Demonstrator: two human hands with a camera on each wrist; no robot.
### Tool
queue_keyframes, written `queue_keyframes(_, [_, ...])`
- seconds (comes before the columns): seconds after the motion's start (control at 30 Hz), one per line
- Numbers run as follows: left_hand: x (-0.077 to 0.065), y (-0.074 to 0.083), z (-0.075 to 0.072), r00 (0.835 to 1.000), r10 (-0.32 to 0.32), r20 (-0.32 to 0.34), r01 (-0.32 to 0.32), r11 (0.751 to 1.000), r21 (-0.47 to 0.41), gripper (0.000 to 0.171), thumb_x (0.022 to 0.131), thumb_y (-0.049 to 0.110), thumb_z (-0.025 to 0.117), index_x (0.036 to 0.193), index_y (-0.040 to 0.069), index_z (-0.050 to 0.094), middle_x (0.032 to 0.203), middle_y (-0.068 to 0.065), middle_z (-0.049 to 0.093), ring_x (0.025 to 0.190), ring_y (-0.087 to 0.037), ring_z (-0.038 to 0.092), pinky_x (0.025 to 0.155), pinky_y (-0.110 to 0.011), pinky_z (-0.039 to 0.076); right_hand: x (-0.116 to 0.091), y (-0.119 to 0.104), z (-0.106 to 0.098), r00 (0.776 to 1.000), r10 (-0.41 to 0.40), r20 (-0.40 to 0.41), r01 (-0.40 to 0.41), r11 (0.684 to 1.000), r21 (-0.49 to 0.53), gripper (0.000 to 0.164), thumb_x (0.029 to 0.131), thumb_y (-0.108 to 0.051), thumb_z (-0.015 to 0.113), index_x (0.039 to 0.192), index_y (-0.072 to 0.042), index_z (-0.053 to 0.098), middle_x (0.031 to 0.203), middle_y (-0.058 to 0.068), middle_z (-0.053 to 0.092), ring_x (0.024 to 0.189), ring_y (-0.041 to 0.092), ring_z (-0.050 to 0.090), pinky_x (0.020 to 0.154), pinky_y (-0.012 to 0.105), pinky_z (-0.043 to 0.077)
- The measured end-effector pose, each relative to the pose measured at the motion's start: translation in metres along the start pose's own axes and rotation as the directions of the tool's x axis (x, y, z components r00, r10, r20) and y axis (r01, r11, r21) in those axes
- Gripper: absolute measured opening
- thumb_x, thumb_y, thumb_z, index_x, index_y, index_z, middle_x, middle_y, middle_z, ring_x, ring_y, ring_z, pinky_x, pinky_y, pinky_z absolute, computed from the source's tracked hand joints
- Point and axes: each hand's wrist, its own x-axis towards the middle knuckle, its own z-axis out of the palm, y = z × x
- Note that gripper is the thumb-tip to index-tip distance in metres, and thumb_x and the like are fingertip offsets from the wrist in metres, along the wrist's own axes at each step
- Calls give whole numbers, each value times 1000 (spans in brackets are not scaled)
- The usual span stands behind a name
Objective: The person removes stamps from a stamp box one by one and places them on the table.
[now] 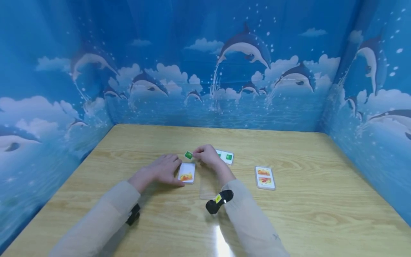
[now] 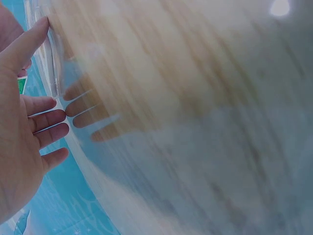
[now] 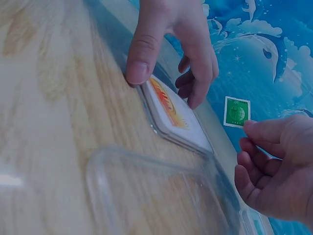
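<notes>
Two bare hands work over a wood-grained table (image 1: 321, 185). The right hand (image 1: 208, 155) pinches one corner of a small green stamp (image 1: 188, 155) between thumb and index finger, tips closed together on it; the remaining fingers are bent toward the palm. The stamp, white-edged with a pale round emblem, lies just beyond the far edge of a clear case (image 1: 187, 167) in the head view and shows against the blue backdrop (image 3: 244, 61) in the right wrist view.

The left hand (image 1: 165, 170) spans the left side of this case, thumb at the near end and index finger toward the far end, holding it by its edges; the gap between them is about the case's length, and the other fingers extend loosely. Inside the case is a white card bearing an orange-printed stamp (image 1: 186, 177) at its near end.

A transparent cover (image 1: 205, 191) lies flat just right of the case, partly beneath the right forearm. A second case (image 1: 229, 157), containing green stamps, is partly hidden behind the right hand. A third case (image 1: 265, 177), with two orange stamps, lies well apart at right.
</notes>
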Motion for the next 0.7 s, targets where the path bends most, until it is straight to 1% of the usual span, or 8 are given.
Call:
queue_keyframes(0.1, [0,0,1,1000,2,-1,-2,1000,4,83,71,69,60,119,2,51,104,-7,49,98,-24,47,90,-44,39,4,-3,1,1000,22,-10,-22,1000,2,14,88,-14,62,97,-5,68,88,5,63,76,17,55,65,27,46])
queue_keyframes(0.2, [1,0,1,1000,0,2,0,1000,0,84,71,70,60,119,2,52,105,-8,49,98,-23,47,90,-44,39,9,-2,3,999,41,-33,-41,999,-5,12,87,-13,63,95,-5,68,83,5,61,69,15,52,58,24,43])
queue_keyframes(0.37, [2,0,1,999,-26,29,26,1000,-4,87,71,71,59,123,2,51,108,-9,49,101,-24,47,93,-45,37,14,0,10,996,55,-70,-59,997,-47,9,85,-11,64,89,-4,68,77,3,60,62,11,49,53,21,41])
queue_keyframes(0.43, [2,-1,1,999,-35,36,35,999,1,88,71,72,58,124,2,50,109,-8,49,101,-24,46,93,-45,37,15,0,13,995,49,-88,-55,996,-67,9,85,-11,64,88,-4,69,77,3,60,62,11,49,54,20,41])
queue_keyframes(0.53, [2,-1,0,999,-30,29,30,1000,-1,87,71,71,59,124,2,50,108,-9,49,100,-24,46,91,-44,38,16,0,16,993,39,-108,-49,994,-93,9,84,-11,65,88,-5,69,79,4,61,66,13,51,56,21,41])
queue_keyframes(0.7, [0,-1,1,999,-23,22,23,1000,-13,88,72,71,58,126,2,50,110,-9,49,100,-23,46,91,-44,38,14,-4,22,993,32,-116,-49,988,-148,10,84,-12,64,90,-6,70,85,4,63,77,17,55,66,26,45])
